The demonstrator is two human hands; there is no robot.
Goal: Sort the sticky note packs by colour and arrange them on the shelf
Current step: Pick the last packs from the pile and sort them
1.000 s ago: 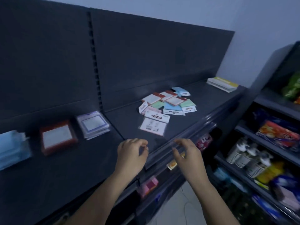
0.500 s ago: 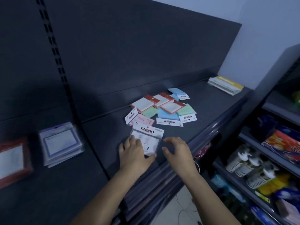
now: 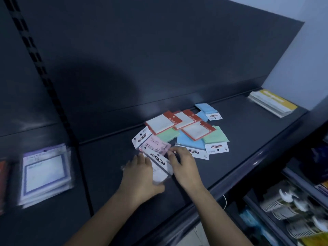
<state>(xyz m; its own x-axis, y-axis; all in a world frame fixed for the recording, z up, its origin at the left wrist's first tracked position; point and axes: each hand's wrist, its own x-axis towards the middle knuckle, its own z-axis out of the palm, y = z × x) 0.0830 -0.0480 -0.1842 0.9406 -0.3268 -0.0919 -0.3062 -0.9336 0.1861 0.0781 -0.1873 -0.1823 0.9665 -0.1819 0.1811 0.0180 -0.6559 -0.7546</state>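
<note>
Picking is the step in hand: the left hand point(image 3: 140, 174) holds a white pack point(image 3: 160, 163) at the front of the shelf point(image 3: 248, 144), just before the mixed pile point(image 3: 188, 128). The right hand point(image 3: 186, 167) touches its far edge with bent fingers — whether it pinches, I cannot tell. Next, probably, lift the pack clear toward its colour group — without dragging the pink pack point(image 3: 156, 144) beneath.

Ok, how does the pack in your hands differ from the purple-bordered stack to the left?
The held pack is tilted between the left hand and right hand; the purple-bordered stack lies flat on the shelf, untouched. The held pack has a white STICKY NOTE header; the purple-bordered stack shows a purple frame. Both look plastic-wrapped.
</note>
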